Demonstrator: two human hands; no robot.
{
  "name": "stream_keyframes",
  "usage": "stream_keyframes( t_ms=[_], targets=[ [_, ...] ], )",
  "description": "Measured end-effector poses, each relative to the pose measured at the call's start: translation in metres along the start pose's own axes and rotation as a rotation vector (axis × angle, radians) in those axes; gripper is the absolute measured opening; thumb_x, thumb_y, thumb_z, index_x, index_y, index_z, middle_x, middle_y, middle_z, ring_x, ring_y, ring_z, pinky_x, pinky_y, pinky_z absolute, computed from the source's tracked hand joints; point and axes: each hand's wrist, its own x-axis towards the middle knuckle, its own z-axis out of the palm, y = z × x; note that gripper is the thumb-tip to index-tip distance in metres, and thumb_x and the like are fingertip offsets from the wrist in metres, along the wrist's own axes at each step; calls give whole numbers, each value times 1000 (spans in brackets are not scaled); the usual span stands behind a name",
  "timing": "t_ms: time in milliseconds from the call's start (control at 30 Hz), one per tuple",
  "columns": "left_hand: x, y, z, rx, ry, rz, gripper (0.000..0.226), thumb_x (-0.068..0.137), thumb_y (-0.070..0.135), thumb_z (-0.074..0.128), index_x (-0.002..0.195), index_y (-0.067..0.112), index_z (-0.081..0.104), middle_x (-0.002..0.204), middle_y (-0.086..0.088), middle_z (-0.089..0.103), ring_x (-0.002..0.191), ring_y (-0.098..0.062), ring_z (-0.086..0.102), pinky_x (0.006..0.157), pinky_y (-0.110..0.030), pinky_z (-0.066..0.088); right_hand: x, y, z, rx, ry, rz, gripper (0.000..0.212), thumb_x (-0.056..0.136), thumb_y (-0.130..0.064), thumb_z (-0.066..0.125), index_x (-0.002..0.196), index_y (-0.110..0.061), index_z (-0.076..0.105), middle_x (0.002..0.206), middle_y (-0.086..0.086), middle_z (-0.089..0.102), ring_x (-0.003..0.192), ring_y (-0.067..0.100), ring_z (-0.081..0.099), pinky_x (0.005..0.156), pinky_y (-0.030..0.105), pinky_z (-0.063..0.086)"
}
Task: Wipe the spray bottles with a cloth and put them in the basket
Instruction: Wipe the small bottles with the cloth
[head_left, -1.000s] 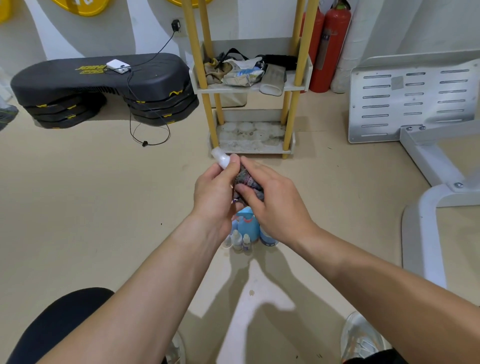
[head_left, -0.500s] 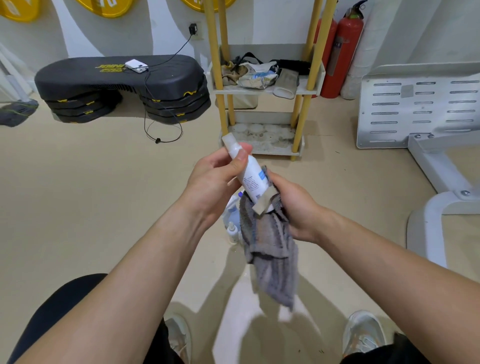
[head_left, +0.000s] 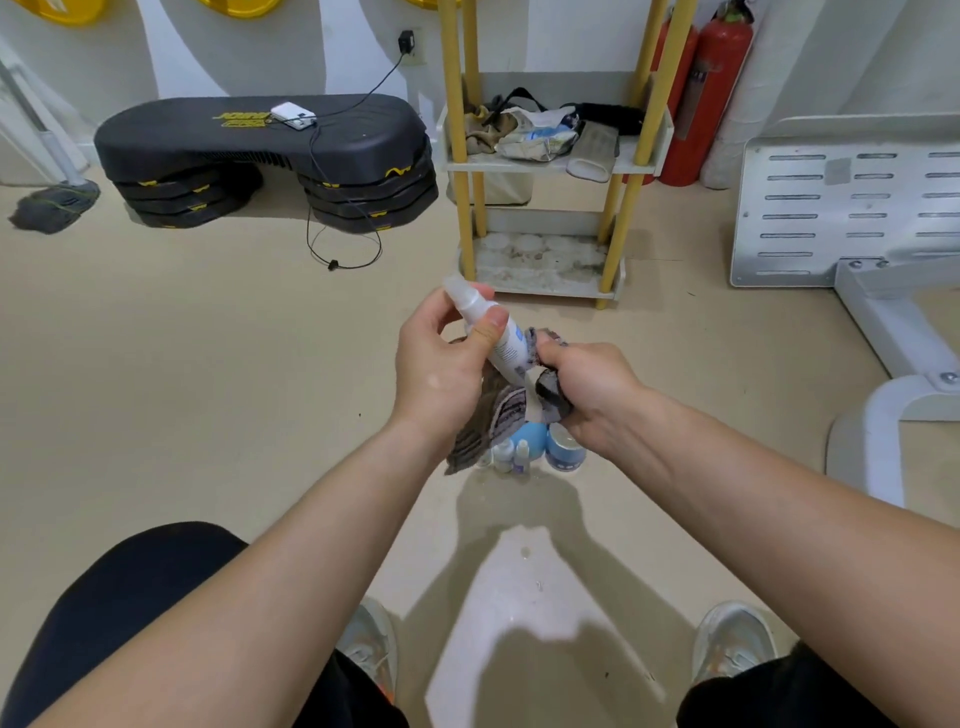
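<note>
My left hand (head_left: 441, 364) holds a white spray bottle (head_left: 501, 340) with a blue label near its cap, tilted up to the left. My right hand (head_left: 587, 387) grips a grey striped cloth (head_left: 493, 415) bunched around the bottle's lower end; the rest of the cloth hangs below the hands. On the floor under my hands stand several more bottles: a blue rounded one (head_left: 532, 439), small white droppers (head_left: 511, 457) and a blue-labelled jar (head_left: 565, 451). No basket shows in this view.
A yellow-posted shelf rack (head_left: 550, 156) with clutter stands ahead. Black stacked step platforms (head_left: 270, 156) with a cable lie to the left. A red fire extinguisher (head_left: 711, 88) and white metal equipment (head_left: 852, 208) are on the right. My feet (head_left: 732, 644) rest below.
The cloth was wrapped over the bottle, then hung loose below it; now my right hand has bunched it around the bottle's base. The view has shifted slightly.
</note>
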Motion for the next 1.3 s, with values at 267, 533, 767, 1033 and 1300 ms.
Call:
stream_keyframes(
  t_ms=[267,533,767,1033,1300],
  targets=[
    [-7,-6,8,-160,10,-140,5,100,19,64,104,22,66,105,-3,67,93,-17,68,75,-36,63,10,8,-9,-16,55,2,22,93,-22,69,90,0,71,88,18,75,81,36,74,86,56,59],
    [-8,-12,7,18,-60,-17,10,96,19,68,106,21,66,101,4,67,76,-19,64,63,-31,57,21,9,-13,-231,137,-14,33,89,-36,74,98,-4,72,86,12,73,74,29,69,75,40,60],
    [-14,-17,-9,-76,-73,-89,8,98,16,66,105,18,67,105,-3,67,80,-6,68,68,-28,58,6,16,4,115,-78,109,25,102,-19,55,116,-1,64,105,20,74,77,30,72,70,41,62],
    [-14,-25,-58,-20,-55,-133,11,95,16,70,106,20,69,106,2,67,88,-12,67,75,-27,58,10,38,32,-322,-29,2,25,91,-29,71,95,-4,70,89,19,73,71,33,69,68,46,56],
    [-15,-101,-99,-160,152,-406,14,92,20,74,105,15,75,98,6,72,93,-10,69,86,-29,58,33,110,60,-646,-58,-44,24,94,-28,59,83,-7,64,77,11,62,72,28,56,62,32,40]
  ],
)
